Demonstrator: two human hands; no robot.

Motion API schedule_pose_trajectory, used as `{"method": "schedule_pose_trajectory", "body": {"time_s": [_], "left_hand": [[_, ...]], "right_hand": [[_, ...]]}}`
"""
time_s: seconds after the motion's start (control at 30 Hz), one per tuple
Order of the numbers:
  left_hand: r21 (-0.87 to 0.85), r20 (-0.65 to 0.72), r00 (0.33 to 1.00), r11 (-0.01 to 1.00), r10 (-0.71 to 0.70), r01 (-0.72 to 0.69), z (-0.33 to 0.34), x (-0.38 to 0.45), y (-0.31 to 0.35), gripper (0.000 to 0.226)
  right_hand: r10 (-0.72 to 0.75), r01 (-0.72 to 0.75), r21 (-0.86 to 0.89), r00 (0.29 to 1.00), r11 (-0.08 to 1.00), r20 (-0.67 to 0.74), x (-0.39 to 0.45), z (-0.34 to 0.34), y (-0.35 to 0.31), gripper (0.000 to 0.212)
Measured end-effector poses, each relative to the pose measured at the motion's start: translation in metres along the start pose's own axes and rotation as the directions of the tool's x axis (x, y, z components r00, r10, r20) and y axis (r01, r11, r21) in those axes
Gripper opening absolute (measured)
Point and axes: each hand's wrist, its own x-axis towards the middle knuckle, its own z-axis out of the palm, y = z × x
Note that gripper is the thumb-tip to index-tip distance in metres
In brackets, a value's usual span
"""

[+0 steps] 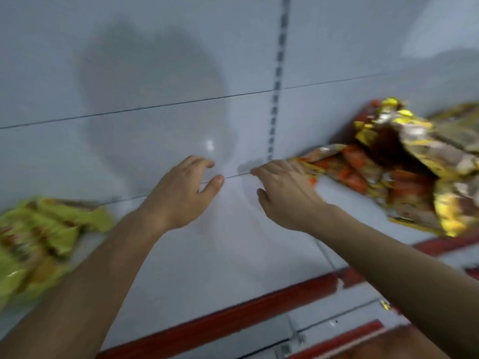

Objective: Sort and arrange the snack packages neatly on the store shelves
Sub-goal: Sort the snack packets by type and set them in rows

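Observation:
Both my hands reach over a white shelf (233, 255), side by side near its back edge. My left hand (181, 193) holds nothing, its fingers loosely bent. My right hand (285, 193) also holds nothing; its fingers stretch toward the back, next to the tip of an orange-and-yellow snack package (344, 167). That package lies in a loose pile of yellow-and-brown snack packages (420, 156) at the right. A heap of yellow-green snack packages (39, 237) lies at the left edge. The picture is blurred by motion.
A white back panel (155, 73) with a slotted upright (277, 81) rises behind the shelf. A red strip (233, 317) runs along the shelf's front edge. A lower shelf with its own red edge (344, 340) shows at the bottom right.

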Motion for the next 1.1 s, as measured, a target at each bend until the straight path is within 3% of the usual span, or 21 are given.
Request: {"method": "schedule_pose_trajectory", "body": {"time_s": [0.17, 0.47, 0.63, 0.8, 0.9, 1.1], "left_hand": [[-0.046, 0.098, 0.976, 0.98, 0.196, -0.192, 0.039, 0.042, 0.075, 0.061], [-0.191, 0.089, 0.965, 0.955, 0.248, -0.228, 0.098, 0.081, 0.194, 0.05], [-0.295, 0.003, 0.989, 0.945, 0.151, -0.143, 0.117, 0.092, 0.244, 0.041], [-0.542, -0.053, 0.999, 0.84, 0.012, -0.038, 0.134, 0.09, 0.284, 0.027], [-0.625, -0.058, 0.998, 0.78, -0.01, -0.028, 0.143, 0.085, 0.315, 0.035], [-0.547, -0.222, 0.975, 0.831, -0.022, -0.105, 0.161, 0.075, 0.353, 0.011]], "right_hand": [[0.166, -0.168, -0.061, 0.985, 0.984, -0.041, -0.058, -0.03, 0.074, 0.039], [0.181, -0.18, 0.019, 0.968, 0.983, -0.172, -0.127, -0.06, 0.177, 0.041], [0.169, -0.133, 0.144, 0.947, 0.981, -0.274, -0.143, -0.07, 0.244, 0.035], [0.316, -0.157, 0.378, 0.858, 0.912, -0.405, -0.163, -0.065, 0.297, 0.026], [0.306, -0.166, 0.364, 0.877, 0.917, -0.371, -0.169, -0.06, 0.316, 0.027], [0.123, -0.06, 0.288, 0.971, 0.956, -0.205, -0.18, -0.082, 0.361, 0.035]]}}
